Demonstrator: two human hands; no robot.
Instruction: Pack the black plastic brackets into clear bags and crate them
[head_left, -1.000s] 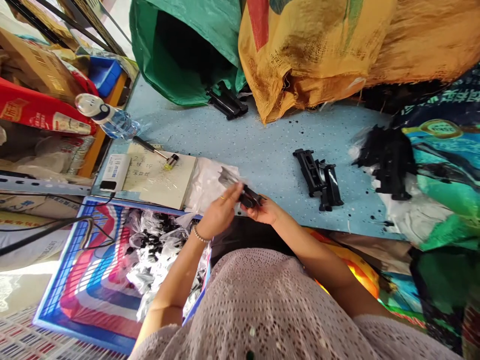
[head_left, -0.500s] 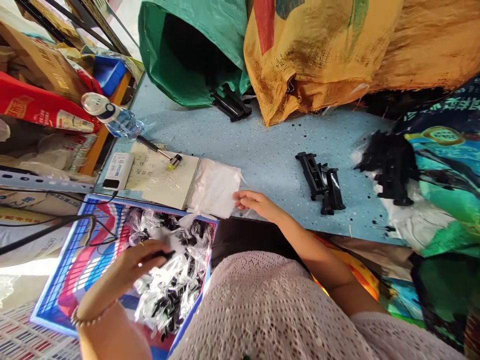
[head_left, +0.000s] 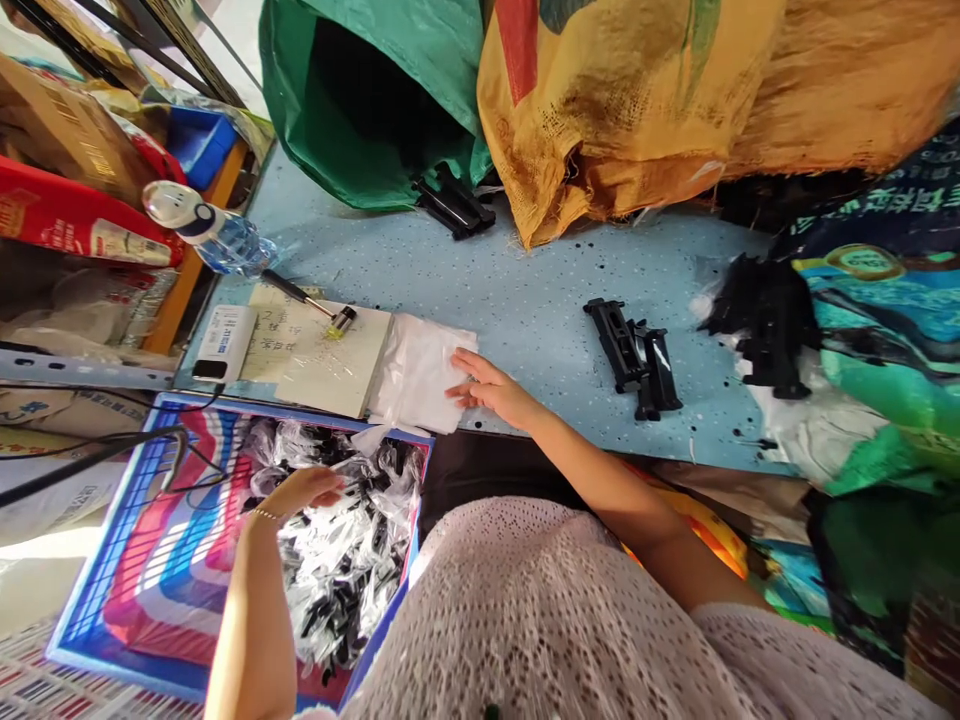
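Note:
My right hand (head_left: 491, 390) lies with fingers spread over the right edge of a stack of clear plastic bags (head_left: 427, 375) at the table's front edge. Over a blue basket (head_left: 90, 590) hangs my left hand (head_left: 306, 490), its fingers loosely stretched to the right and nothing visible in them. Below it, a heap of bagged black plastic parts (head_left: 345, 590) fills the basket's right side. Two loose black plastic parts (head_left: 634, 360) lie on the table, right of my right hand.
A cardboard pad (head_left: 337, 370) bears a black-handled tool (head_left: 300, 295); a white device (head_left: 225, 342) and a water bottle (head_left: 217, 235) are nearby. More black parts (head_left: 454, 205) lie at a green sack's (head_left: 300, 130) mouth. An orange sack (head_left: 600, 110) stands behind; black parts (head_left: 765, 330) pile up right.
My left hand has moved up and slightly right over the basket, and the dark item it held is no longer in it. My right hand's fingers have spread and moved further onto the bags.

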